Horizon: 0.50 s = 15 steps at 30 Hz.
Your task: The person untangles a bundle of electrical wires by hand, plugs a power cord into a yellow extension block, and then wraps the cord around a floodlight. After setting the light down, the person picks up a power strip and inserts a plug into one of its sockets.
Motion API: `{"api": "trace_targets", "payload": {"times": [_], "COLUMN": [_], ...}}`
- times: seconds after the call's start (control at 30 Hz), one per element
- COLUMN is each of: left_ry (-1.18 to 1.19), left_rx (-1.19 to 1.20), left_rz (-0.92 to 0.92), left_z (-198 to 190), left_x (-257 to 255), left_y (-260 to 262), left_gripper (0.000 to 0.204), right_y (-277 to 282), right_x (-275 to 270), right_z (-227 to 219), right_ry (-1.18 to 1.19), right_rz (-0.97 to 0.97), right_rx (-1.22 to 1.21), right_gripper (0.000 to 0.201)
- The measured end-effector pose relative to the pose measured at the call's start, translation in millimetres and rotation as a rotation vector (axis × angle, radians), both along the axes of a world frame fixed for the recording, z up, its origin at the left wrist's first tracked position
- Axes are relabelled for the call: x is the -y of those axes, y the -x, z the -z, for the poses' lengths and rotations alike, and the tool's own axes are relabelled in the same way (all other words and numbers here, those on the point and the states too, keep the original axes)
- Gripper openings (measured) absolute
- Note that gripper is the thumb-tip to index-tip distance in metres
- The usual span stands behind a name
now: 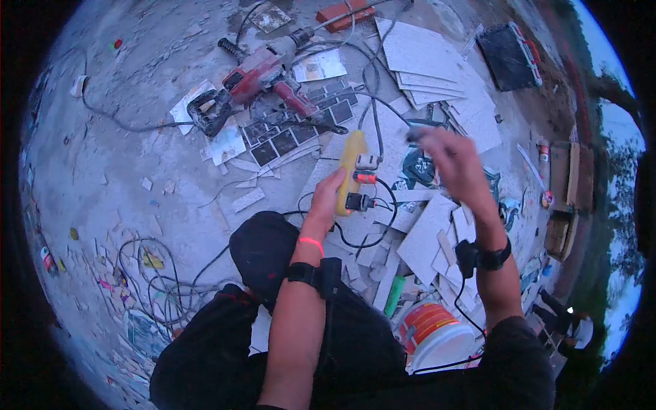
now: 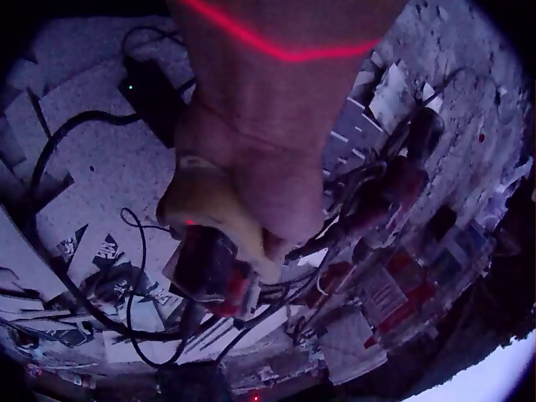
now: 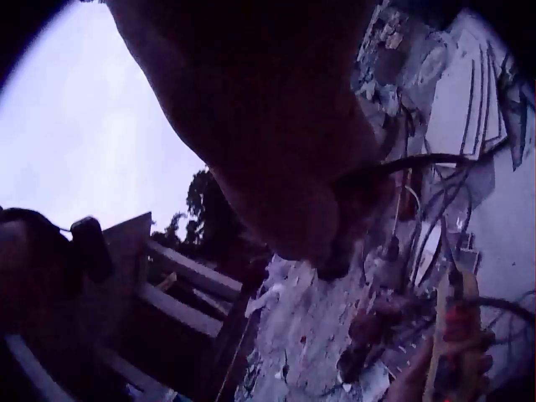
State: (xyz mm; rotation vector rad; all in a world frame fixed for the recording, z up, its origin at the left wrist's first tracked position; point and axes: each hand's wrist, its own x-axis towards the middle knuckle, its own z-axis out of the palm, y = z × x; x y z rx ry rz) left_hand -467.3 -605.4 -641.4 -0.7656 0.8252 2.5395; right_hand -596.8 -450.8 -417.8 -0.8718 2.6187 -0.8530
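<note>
My left hand (image 1: 328, 195) grips a yellow power strip (image 1: 354, 150) by its side, low over the floor tiles. Plugged into the strip are a grey plug (image 1: 367, 162), an orange-red plug (image 1: 365, 178) and a black plug (image 1: 357, 201); in the left wrist view a small red light glows on the strip's body. To the right and apart from it, my right hand (image 1: 454, 164), blurred, pinches the dark plug (image 1: 414, 134) of a black cable (image 3: 410, 163). Most of that plug is hidden by the fingers in the right wrist view.
A red demolition hammer (image 1: 263, 75) lies beyond the strip among loose cords. Stacked white tiles (image 1: 437, 68) and broken pieces cover the ground. A black case (image 1: 509, 58) stands far right, a white-and-orange bucket (image 1: 437, 335) near my knee. Another person (image 1: 567, 321) is at the right edge.
</note>
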Motion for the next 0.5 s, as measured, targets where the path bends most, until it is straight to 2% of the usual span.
{"api": "trace_targets", "payload": {"times": [0.03, 0.1, 0.23, 0.3, 0.33, 0.4, 0.5], "left_ry": [-0.002, 0.029, 0.086, 0.114, 0.143, 0.167, 0.163], "left_rx": [0.002, 0.002, -0.056, -0.069, -0.086, -0.060, -0.050], "left_rz": [-0.001, -0.007, -0.037, -0.035, -0.031, -0.016, -0.004], "left_z": [-1.4, -2.7, -6.4, -6.8, -7.7, -9.7, -16.5], "left_x": [0.9, 1.7, 1.3, 0.8, 1.0, 1.5, 6.4], "left_y": [1.7, 3.2, 1.1, 1.2, 1.3, 0.6, 1.3], "left_gripper": [0.043, 0.042, 0.041, 0.041, 0.041, 0.041, 0.038], "right_y": [-10.4, -38.8, -63.4, -65.3, -65.5, -65.4, -68.4], "right_x": [4.0, 18.1, 10.4, 6.4, 5.7, 4.4, 0.3], "right_z": [4.5, 4.8, 42.2, 52.4, 56.1, 62.9, 79.2], "right_ry": [-0.027, -0.215, -0.183, -0.390, -0.391, -0.454, -0.444], "right_rz": [-0.143, -0.145, -0.124, -0.080, -0.082, -0.191, -0.179], "right_rx": [-0.058, 0.027, 0.136, 0.212, 0.215, -0.018, -0.097], "right_gripper": [0.027, 0.023, 0.016, 0.014, 0.014, 0.013, 0.016]}}
